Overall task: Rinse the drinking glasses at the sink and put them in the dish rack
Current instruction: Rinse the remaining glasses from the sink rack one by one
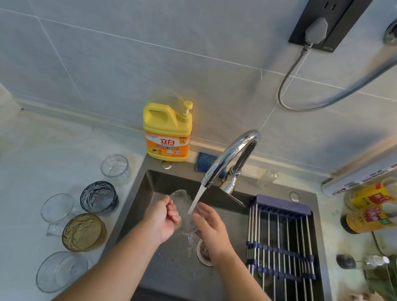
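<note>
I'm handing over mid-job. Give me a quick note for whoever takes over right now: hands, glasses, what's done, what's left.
Left hand grips a clear glass under the running faucet. Right hand lies open against the glass's other side.
Five more wait on the counter left of the sink: clear tumbler, blue glass, clear mug, amber glass, ribbed clear glass.
Dish rack over the sink's right side shows no glass.
Done: none racked.
Left: finish this rinse, rack it, then likely the five.
</note>
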